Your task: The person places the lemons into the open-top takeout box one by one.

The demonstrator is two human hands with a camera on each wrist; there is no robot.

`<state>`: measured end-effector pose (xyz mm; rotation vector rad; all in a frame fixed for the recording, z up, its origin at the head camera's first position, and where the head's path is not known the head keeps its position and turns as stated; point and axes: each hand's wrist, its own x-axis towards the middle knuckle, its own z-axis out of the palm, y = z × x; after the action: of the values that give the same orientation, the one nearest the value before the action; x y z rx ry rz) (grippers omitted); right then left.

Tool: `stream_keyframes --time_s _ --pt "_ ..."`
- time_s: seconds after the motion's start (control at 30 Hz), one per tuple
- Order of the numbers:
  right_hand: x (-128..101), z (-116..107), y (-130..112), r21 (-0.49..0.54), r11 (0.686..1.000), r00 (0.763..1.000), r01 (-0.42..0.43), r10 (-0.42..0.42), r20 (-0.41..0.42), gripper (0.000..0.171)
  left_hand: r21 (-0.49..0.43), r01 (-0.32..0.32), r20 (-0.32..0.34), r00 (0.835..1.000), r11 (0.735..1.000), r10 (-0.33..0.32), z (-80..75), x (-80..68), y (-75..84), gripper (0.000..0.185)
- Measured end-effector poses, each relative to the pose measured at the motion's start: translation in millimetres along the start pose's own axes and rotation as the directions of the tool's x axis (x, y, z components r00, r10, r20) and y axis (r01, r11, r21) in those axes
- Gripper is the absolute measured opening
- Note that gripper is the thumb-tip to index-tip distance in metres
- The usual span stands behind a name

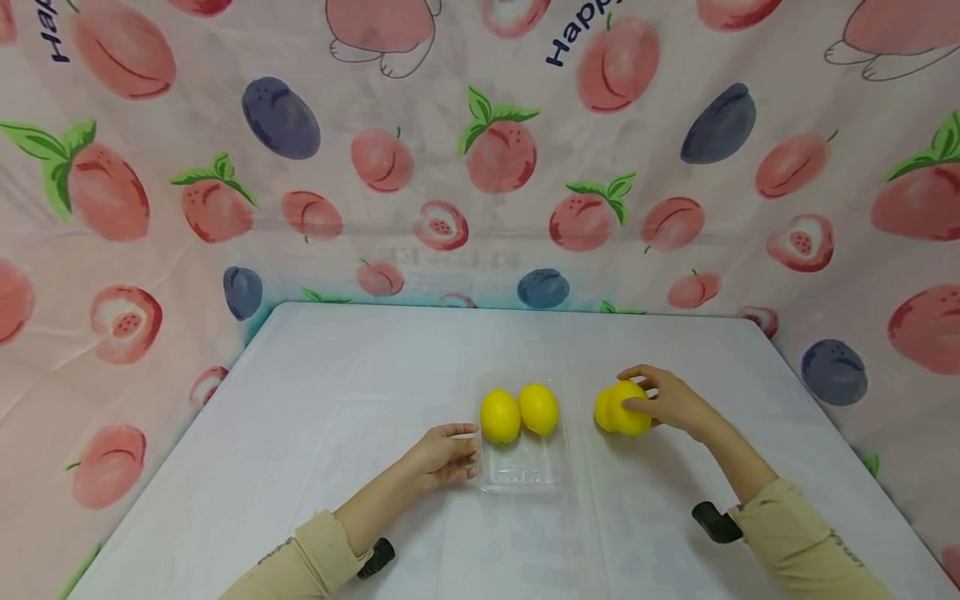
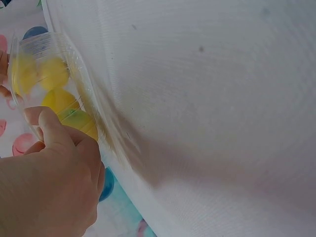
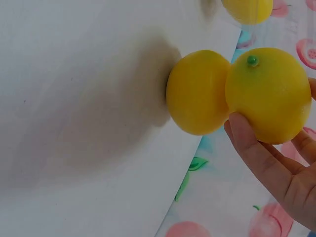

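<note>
A clear plastic container (image 1: 525, 477) sits on the white table with two yellow lemons in its far part, one lemon (image 1: 500, 416) at the left and another lemon (image 1: 539, 409) beside it. My left hand (image 1: 441, 457) pinches the container's left rim between thumb and fingers. To the right of the container, my right hand (image 1: 675, 403) grips a lemon (image 3: 269, 96), its green stem end showing in the right wrist view. Against that held lemon is a further lemon (image 3: 197, 94), resting on the table. The far fingers of the right hand are partly hidden behind the fruit.
The white tabletop (image 1: 360, 367) spreads around both hands. A fruit-patterned cloth (image 1: 345, 217) hangs behind the table and along its sides. Dark wrist-worn devices show under the left sleeve (image 1: 318, 546) and the right sleeve (image 1: 795, 533).
</note>
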<state>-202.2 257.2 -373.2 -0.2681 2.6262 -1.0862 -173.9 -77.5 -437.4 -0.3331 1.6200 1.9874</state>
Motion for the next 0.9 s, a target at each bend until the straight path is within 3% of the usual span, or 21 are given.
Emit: stream_keyframes --time_s 0.9 --pt "4 35 -39 0.010 0.999 0.998 0.053 -0.053 -0.019 0.044 0.018 -0.001 -0.015 1.000 1.000 0.002 1.4 -1.4 0.4 0.032"
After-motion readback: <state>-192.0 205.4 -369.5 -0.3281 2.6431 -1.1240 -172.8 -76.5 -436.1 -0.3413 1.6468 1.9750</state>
